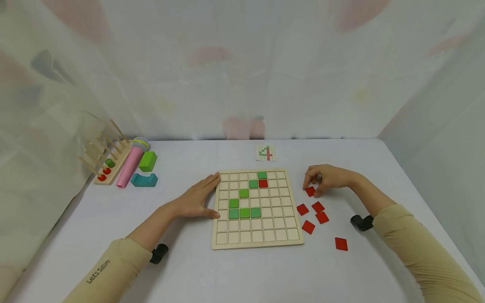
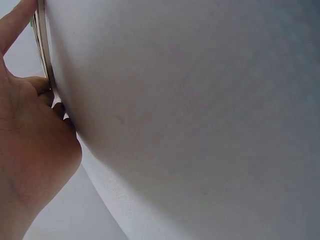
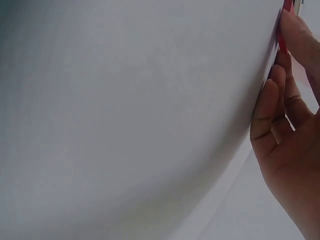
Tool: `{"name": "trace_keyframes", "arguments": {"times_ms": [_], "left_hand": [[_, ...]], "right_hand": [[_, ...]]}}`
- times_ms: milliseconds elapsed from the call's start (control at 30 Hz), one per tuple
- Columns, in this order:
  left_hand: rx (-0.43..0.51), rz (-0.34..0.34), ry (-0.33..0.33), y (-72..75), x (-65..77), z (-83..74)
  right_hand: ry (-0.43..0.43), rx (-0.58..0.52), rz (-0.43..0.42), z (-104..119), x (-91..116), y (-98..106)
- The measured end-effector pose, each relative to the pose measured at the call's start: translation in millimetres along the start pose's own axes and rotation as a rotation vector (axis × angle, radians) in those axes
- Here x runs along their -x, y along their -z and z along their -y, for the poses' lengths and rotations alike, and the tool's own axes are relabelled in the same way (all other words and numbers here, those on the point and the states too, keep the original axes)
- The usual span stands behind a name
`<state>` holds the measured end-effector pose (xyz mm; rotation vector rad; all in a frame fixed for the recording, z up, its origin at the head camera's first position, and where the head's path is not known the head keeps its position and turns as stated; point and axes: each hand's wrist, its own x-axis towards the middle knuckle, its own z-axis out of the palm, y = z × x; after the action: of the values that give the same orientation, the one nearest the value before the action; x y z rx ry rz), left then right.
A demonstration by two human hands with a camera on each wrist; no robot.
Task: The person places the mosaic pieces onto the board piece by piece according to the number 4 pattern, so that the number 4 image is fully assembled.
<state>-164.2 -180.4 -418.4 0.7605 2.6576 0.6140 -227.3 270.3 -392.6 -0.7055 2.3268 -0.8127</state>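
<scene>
A wooden grid board (image 1: 280,223) lies on the table with several green tiles (image 1: 244,213) and one red tile (image 1: 263,183) set in its squares. My left hand (image 1: 195,198) rests against the board's left edge, thumb and fingers spread along it. To the right of the board, my right hand (image 1: 330,176) pinches a red square tile (image 1: 310,191) between thumb and fingertip, at the table surface. In the right wrist view, the thumb lies against that red tile (image 3: 283,42). Several loose red tiles (image 1: 308,227) lie nearer the front, between the board and the right forearm.
Behind the board lies a small pattern card (image 1: 266,153) showing a green and red 4. At the back left are a pegged wooden rack (image 1: 123,153), a pink toy microphone (image 1: 130,164), a green block (image 1: 147,161) and a teal curved block (image 1: 144,180).
</scene>
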Motion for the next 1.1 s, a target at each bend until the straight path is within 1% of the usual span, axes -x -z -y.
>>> {"name": "trace_keyframes", "arguments": {"times_ms": [233, 500, 633, 800, 933, 1100], "left_hand": [[0.002, -0.01, -0.007, -0.2, 0.6, 1.7], [0.009, -0.005, -0.003, -0.2, 0.4, 1.3], [0.002, -0.006, -0.003, -0.3, 0.2, 1.6], [0.002, -0.005, -0.002, -0.2, 0.1, 2.0], [0.002, -0.002, -0.002, -0.4, -0.4, 2.6], [-0.001, -0.001, -0.005, -0.8, -0.5, 3.6]], "right_hand": [[-0.011, 0.052, -0.021, 9.0, 0.3, -2.5], [-0.017, 0.082, -0.04, 9.3, -3.9, 3.8], [-0.004, 0.064, -0.065, 16.2, -6.3, 5.6], [0.026, 0.045, -0.135, 28.0, -12.5, 3.6], [0.041, 0.056, -0.184, 38.3, -19.0, -1.2], [0.054, 0.057, -0.204, 52.5, -27.7, -11.0]]}}
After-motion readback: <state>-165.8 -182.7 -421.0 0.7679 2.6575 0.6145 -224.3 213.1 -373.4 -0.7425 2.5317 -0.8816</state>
